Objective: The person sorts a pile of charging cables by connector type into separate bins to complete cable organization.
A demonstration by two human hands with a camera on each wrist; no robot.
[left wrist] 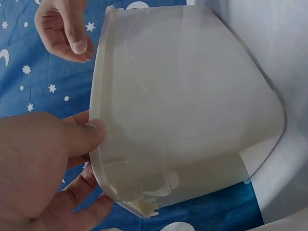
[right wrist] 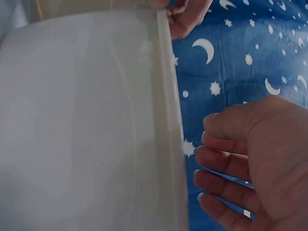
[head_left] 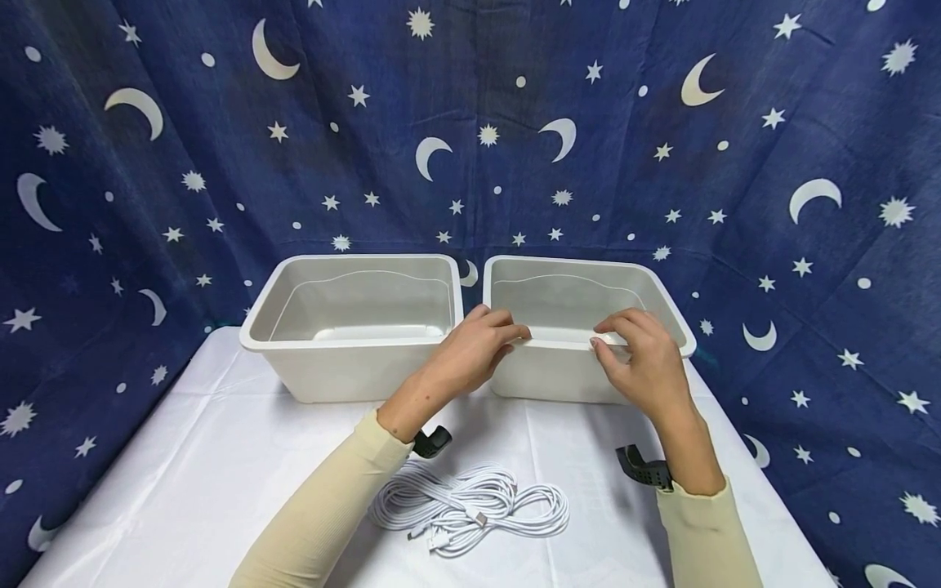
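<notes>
The right plastic bin (head_left: 562, 371) is off-white and stands on the table at the back. My left hand (head_left: 470, 347) holds its front rim near the left corner; in the left wrist view the thumb of the left hand (left wrist: 43, 168) lies on the outer face, with fingers behind the rim. Over the same rim, toward its right side, hovers my right hand (head_left: 647, 359). Seen from the right wrist, the right hand (right wrist: 269, 154) has loosely bent fingers apart from the rim, with nothing between them. A matching left bin (head_left: 331, 371) stands beside it.
White cables (head_left: 470, 506) with metal-tipped plugs lie coiled on the white tablecloth (head_left: 184, 490), near the front and between the forearms. A dark blue curtain (head_left: 470, 90) with moons and stars hangs behind and along both sides of the table.
</notes>
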